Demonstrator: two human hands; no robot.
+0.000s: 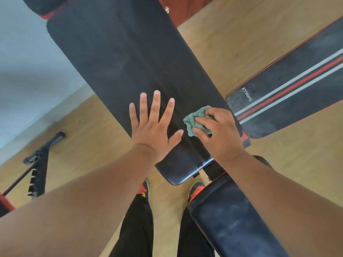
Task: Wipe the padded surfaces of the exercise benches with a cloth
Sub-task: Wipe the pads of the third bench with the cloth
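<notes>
Gripping the green cloth in my right hand on the black bench pad. My left hand lies flat, fingers spread, just beside it. Striped bench right, seat pad near.

Counts: three padded benches; one cloth; two hands; two shoes.

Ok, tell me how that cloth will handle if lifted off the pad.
The cloth is crumpled under the right hand, so it is probably floppy and light. Its wrinkled weave suggests it will drag on the pad rather than slide.
</notes>
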